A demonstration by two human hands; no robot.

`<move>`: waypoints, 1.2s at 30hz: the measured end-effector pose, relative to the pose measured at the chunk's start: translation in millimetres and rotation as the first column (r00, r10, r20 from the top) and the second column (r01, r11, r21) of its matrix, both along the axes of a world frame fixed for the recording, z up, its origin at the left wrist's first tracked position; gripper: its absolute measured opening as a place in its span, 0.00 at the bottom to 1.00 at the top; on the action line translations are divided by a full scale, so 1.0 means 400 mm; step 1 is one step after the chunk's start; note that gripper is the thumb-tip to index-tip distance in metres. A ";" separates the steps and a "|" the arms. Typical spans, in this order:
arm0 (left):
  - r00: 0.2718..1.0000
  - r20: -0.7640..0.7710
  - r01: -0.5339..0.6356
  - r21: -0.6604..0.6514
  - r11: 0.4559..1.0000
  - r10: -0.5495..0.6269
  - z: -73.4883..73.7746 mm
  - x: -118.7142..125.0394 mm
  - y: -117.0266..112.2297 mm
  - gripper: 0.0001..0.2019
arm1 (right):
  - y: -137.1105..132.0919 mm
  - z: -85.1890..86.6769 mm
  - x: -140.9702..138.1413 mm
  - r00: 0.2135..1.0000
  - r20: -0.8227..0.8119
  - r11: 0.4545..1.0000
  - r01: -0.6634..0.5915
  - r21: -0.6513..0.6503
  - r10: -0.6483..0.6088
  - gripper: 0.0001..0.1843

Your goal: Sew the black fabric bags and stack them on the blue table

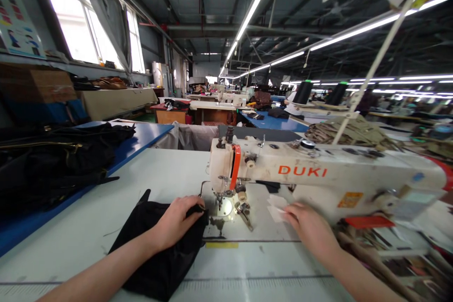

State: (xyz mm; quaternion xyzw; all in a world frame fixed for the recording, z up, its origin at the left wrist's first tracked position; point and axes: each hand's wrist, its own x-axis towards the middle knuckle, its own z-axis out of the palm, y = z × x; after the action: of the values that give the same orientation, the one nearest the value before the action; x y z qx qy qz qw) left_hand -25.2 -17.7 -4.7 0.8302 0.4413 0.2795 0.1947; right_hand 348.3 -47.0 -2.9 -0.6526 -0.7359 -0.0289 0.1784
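A piece of black fabric lies on the white sewing table, left of the needle. My left hand grips its upper right edge, thumb and fingers closed close to the presser foot. On the bed of the white sewing machine, right of the needle, are small white pieces that look like paper or cloth labels. My right hand pinches them at their right edge. The fabric does not lie under the presser foot.
At the left, black garments with zippers are heaped on a blue table. A red-topped tray with tools sits at the right under the machine arm. A thread stand pole rises behind the machine. Olive fabric is piled beyond.
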 end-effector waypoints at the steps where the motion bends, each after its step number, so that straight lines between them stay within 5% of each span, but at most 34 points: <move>1: 1.000 0.004 -0.001 0.003 1.000 0.001 -0.001 -0.001 0.000 0.07 | -0.001 -0.003 0.003 1.000 0.013 1.000 0.010 0.009 -0.010 0.15; 19: 1.000 0.012 0.018 -0.017 1.000 -0.017 -0.002 -0.004 0.001 0.07 | 0.000 0.015 0.027 0.993 0.061 0.991 -0.102 0.085 0.097 0.17; 28: 0.999 0.030 0.017 -0.016 1.000 -0.017 -0.001 -0.003 -0.001 0.06 | -0.010 0.020 0.024 0.999 -0.015 0.955 -0.036 0.293 0.042 0.17; 31: 0.999 0.046 0.014 -0.021 1.000 -0.013 0.003 -0.004 -0.003 0.05 | -0.043 0.019 -0.019 0.989 -0.081 0.922 -0.088 0.378 0.127 0.14; 36: 0.995 0.104 0.002 -0.014 1.000 0.000 0.004 -0.007 -0.004 0.04 | -0.094 -0.004 -0.161 0.902 -0.097 0.848 -0.353 0.395 0.420 0.10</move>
State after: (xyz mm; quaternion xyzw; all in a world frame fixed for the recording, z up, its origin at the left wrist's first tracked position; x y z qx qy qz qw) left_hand -28.0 -19.3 -3.2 0.8133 0.4321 0.3193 0.2235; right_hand 283.9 -84.5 -4.3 -0.4452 -0.8147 -0.0706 0.3649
